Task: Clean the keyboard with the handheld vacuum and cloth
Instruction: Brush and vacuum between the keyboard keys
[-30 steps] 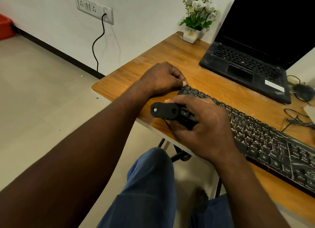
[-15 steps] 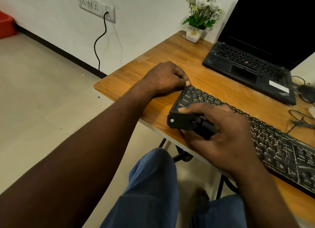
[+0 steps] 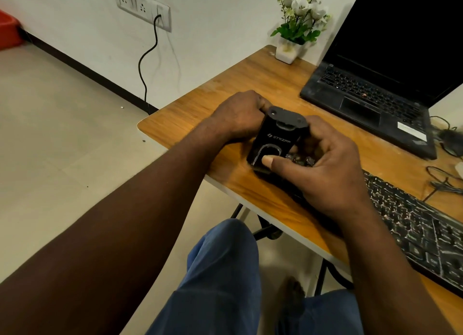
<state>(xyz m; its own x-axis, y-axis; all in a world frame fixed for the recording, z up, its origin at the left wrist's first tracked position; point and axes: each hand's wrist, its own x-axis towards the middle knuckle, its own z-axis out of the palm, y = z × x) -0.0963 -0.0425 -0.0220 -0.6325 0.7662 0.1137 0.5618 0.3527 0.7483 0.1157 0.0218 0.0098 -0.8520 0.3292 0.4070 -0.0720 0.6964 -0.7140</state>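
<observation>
A black keyboard [image 3: 413, 224] lies slantwise along the near edge of the wooden table [image 3: 190, 119]. My right hand [image 3: 325, 169] grips a small black handheld vacuum [image 3: 275, 136] over the keyboard's left end, thumb pressed on its front face. The vacuum stands tilted, its wider grey end pointing up and away from me. My left hand [image 3: 238, 114] sits with curled fingers at the keyboard's far left corner, just behind the vacuum, which hides its fingertips. No cloth is in view.
An open black laptop [image 3: 363, 94] stands at the back right, with a white pot of flowers [image 3: 288, 51] to its left. A mouse [image 3: 451, 139] and loose cables [image 3: 441, 181] lie at the right edge. My knees are under the table.
My right hand has turned the vacuum from lying sideways over the keys to a tilted upright pose and brought it back to the keyboard's left end. My left hand stayed put.
</observation>
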